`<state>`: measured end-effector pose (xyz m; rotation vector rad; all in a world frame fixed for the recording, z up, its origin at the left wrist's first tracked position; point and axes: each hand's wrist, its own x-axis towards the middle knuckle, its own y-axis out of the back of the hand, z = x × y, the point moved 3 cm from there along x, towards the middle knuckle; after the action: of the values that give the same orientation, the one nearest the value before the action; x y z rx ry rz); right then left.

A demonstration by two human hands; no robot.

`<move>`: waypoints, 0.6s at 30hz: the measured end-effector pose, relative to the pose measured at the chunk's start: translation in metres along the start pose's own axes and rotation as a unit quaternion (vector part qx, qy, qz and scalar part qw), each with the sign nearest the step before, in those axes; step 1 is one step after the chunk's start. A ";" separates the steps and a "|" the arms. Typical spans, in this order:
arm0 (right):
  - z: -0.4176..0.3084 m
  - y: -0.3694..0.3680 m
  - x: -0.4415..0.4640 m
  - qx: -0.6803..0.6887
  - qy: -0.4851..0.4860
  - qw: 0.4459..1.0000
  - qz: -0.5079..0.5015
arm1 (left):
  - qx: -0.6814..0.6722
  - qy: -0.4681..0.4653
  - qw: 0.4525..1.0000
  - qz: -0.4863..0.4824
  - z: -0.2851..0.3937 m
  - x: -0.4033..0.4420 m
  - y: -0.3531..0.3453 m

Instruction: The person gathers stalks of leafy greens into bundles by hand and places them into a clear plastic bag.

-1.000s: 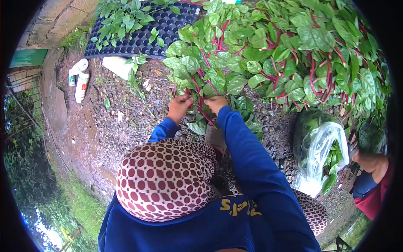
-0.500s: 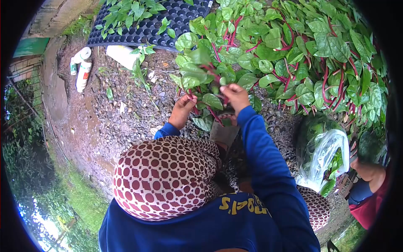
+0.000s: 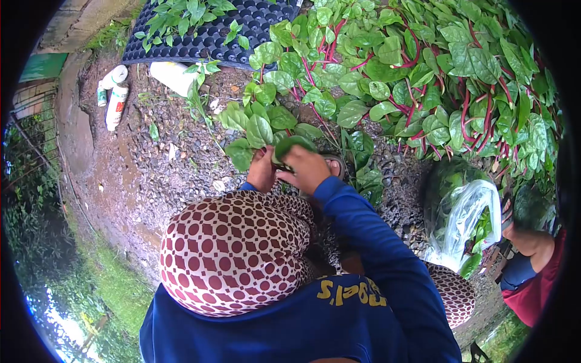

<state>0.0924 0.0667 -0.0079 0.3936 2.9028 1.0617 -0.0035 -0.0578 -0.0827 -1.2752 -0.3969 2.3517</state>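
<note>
My left hand (image 3: 261,171) is closed around the lower stems of a small bunch of Malabar spinach (image 3: 259,130), its green leaves fanning out above the fingers. Right beside it, my right hand (image 3: 307,168) is closed with curled fingers against a dark green spinach leaf (image 3: 292,145), which they partly cover. The exact grip point of the stems is hidden behind the fingers. Both hands are low, close in front of my patterned knee. A large heap of red-stemmed Malabar spinach (image 3: 448,78) lies just beyond, to the right.
A black seedling tray (image 3: 242,42) is at the top left. White bottles (image 3: 117,107) and a white container (image 3: 173,77) lie on gravelly ground. On the right is a clear plastic bag (image 3: 466,218) with greens inside. Another person's arm (image 3: 532,248) shows at the right edge.
Both hands have come lower and nearer to my knee. The right hand has moved left, up against the left hand. The held bunch now spreads its leaves to the left.
</note>
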 end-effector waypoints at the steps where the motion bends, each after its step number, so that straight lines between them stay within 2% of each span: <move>1: 0.005 0.009 0.000 0.006 -0.039 0.999 0.032 | 0.206 -0.114 0.971 -0.046 0.006 0.001 0.006; 2: 0.011 0.009 -0.002 -0.028 -0.081 0.996 0.026 | 0.389 -0.239 0.888 -0.043 0.011 0.001 0.012; 3: 0.019 0.006 -0.005 -0.062 -0.122 0.990 0.020 | 0.494 -0.269 0.826 -0.045 0.023 -0.009 0.005; 4: 0.028 0.001 -0.010 -0.096 -0.165 0.982 0.014 | 0.390 -0.231 0.891 -0.030 0.030 -0.011 0.002; 5: 0.037 -0.008 -0.015 -0.143 -0.153 0.977 0.024 | 0.264 -0.198 0.944 -0.010 0.036 -0.013 -0.001; 6: 0.047 -0.017 -0.018 -0.150 -0.154 0.976 0.015 | 0.137 -0.175 0.975 0.018 0.042 -0.016 -0.004; 8: 0.062 -0.027 -0.021 -0.164 -0.155 0.974 -0.005 | -0.053 -0.105 0.991 0.058 0.054 -0.014 0.008; 11: 0.067 -0.005 -0.011 -0.107 -0.209 0.971 -0.035 | 0.115 -0.217 0.967 0.072 0.056 -0.006 0.054; 12: 0.079 -0.005 -0.010 0.017 -0.233 0.972 -0.023 | -0.018 -0.168 0.983 0.078 0.056 -0.010 0.056; 13: 0.093 -0.005 -0.009 0.139 -0.253 0.957 -0.012 | -0.023 -0.164 0.982 0.089 0.054 -0.011 0.059; 15: 0.102 -0.001 -0.007 0.375 -0.258 0.890 0.042 | -0.034 -0.155 0.981 0.112 0.044 -0.012 0.067; 16: 0.096 0.003 -0.001 0.393 -0.246 0.883 0.070 | -0.018 -0.138 0.987 0.085 0.039 -0.008 0.071; 18: 0.082 0.003 0.013 0.427 -0.223 0.867 0.130 | -0.096 -0.063 0.986 0.123 0.022 -0.004 0.063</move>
<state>0.0897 0.1234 -0.0683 0.9109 2.7268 -0.3773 -0.0350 -0.1152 -0.0966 -1.3317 -0.5463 2.6651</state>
